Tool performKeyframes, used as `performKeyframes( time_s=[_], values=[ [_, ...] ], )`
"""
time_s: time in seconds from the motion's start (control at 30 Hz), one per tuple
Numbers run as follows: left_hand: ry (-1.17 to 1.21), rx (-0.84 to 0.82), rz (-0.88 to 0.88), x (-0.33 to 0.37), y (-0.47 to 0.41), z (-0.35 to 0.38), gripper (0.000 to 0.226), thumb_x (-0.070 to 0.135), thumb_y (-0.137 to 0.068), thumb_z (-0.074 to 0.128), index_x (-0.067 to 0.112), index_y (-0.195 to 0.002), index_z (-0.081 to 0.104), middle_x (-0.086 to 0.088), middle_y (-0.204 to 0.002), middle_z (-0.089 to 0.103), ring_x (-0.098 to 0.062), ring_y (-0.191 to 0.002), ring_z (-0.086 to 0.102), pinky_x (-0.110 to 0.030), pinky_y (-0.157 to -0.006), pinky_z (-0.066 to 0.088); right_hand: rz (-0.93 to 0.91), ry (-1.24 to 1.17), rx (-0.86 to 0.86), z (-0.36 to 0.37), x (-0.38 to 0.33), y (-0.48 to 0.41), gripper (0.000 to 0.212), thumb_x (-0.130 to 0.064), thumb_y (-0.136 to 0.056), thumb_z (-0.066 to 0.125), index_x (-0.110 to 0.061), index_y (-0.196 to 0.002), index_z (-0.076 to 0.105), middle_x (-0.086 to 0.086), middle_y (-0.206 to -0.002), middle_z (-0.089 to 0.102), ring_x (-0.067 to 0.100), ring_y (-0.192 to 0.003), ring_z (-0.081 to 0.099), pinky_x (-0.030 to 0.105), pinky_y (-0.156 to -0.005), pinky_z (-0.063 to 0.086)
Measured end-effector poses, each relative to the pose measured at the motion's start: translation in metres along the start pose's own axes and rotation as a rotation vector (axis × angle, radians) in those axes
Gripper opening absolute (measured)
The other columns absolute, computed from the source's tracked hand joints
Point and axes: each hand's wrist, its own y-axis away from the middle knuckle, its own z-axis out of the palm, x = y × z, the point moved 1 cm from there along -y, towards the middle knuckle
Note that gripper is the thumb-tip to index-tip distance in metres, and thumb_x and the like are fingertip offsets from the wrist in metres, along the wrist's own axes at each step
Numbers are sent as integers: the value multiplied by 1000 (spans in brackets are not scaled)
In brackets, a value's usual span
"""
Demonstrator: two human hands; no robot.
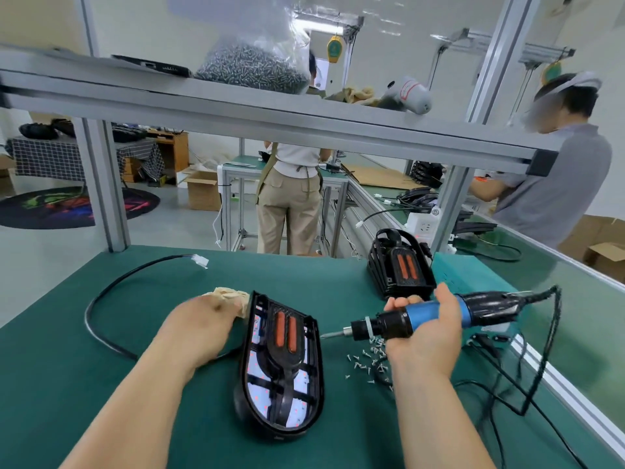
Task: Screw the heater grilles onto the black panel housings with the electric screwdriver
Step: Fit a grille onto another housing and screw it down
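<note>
At the left, my left hand (199, 330) lay against the left rim of the black panel housing (313, 384). Its fingers were lost in blur and in a crumpled beige cloth (233, 297), so I could not tell whether they gripped the rim or only steadied it. The housing sat on the green mat (67, 384) between my two hands, its long axis running straight away from me and its rounded end nearest my body. The heater grille (285, 335), with two orange bars, was seated in the far half. To the right, my right hand (426, 336) was wrapped round the blue grip of the electric screwdriver (399, 323). The tool lay nearly level and crosswise to the housing, with its bit just beside the right rim near the grille. I judged the right hand to be the working one: the tool would need tipping upright over a screw hole. Loose screws (370, 360) lay scattered under that wrist, and another housing (400, 265) stood further back.
</note>
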Motion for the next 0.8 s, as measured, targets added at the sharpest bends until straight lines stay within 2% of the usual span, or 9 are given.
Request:
performKeyframes(
  time_s=[0.1,0.2,0.3,0.37,0.47,0.57,0.63,0.73,0.8],
  values=[
    [-324,163,103,2,-30,-13,52,20,-93,56,28,-144,47,-2,-142,56,-25,-126,53,-29,-92,41,23,-3,-47,1,1,-2,23,-27,-90,65,-15,-98,47,1,-61,50,19,-50,50,28,-56,54],
    [-460,-27,119,-2,-49,-4,65,18,-95,55,33,-154,32,-2,-152,44,-22,-134,48,-28,-98,41,49,-3,-84,3,2,-1,20,-28,-91,64,-15,-89,49,0,-60,50,18,-50,50,28,-57,53],
    [-573,-27,122,-16,-61,0,34,18,-95,54,30,-124,66,-1,-119,69,-22,-108,63,-28,-88,49,62,-1,-96,4,4,0,20,-29,-91,64,-15,-90,49,0,-60,50,18,-52,49,30,-58,51],
    [-528,51,120,-20,-62,-1,23,20,-94,55,28,-106,73,0,-102,72,-22,-97,64,-28,-78,50,80,7,-92,4,6,-1,25,-29,-91,64,-14,-103,48,1,-62,51,18,-54,50,31,-59,52],
    [-376,134,114,-17,-58,-3,15,29,-91,59,17,-92,69,1,-78,67,-22,-80,62,-29,-65,45,100,14,-69,2,6,-3,30,-27,-90,65,-13,-109,47,1,-62,50,18,-53,51,30,-59,53],
    [-315,317,30,-15,-54,-10,16,26,-86,62,25,-98,51,6,-70,56,-13,-64,51,-26,-51,33,96,-3,-44,1,2,-7,29,-27,-88,68,-14,-106,49,1,-61,52,18,-52,52,29,-58,54],
    [-354,333,-39,-17,-52,-16,26,26,-87,64,21,-107,50,1,-83,57,-19,-68,53,-29,-56,39,89,-27,-22,-2,-4,-11,25,-28,-87,69,-15,-99,52,0,-60,53,16,-49,53,28,-58,55],
    [-322,204,-161,-20,-55,-24,71,43,-80,78,15,-135,44,-14,-126,41,-35,-98,54,-42,-85,47,78,-65,3,-3,-13,-14,19,-29,-88,68,-17,-85,54,-1,-60,53,15,-47,53,27,-59,56],
    [-375,234,-150,-9,-49,-24,82,49,-79,76,16,-144,37,-17,-139,31,-42,-120,47,-50,-101,42,53,-95,20,-5,-17,-16,19,-29,-88,68,-18,-83,54,-2,-60,53,15,-48,53,28,-59,56]
  ],
)
